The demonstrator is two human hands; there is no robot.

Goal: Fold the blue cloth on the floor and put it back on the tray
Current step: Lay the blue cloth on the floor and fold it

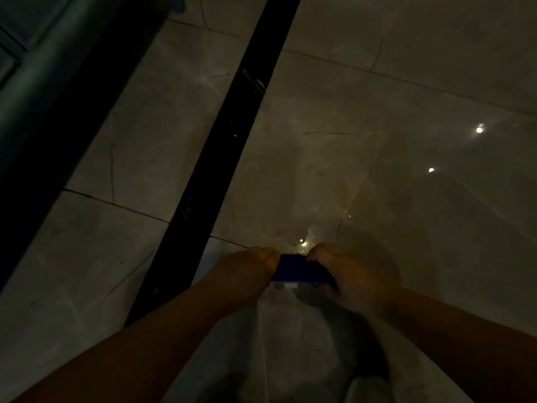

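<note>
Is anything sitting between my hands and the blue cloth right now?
No. The left hand and right hand both already grip the blue cloth, one at each end. The tray is not in view.

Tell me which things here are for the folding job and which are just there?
For the job:
- blue cloth, held between both hands
- left hand, gripping its left end
- right hand, gripping its right end

Just there:
- tiled floor
- black strip across the floor
- dark cabinet on the left

No tray shows in this view.

Bare floor (pixel 363 117) beyond; black strip (pixel 232 135) left.
</note>
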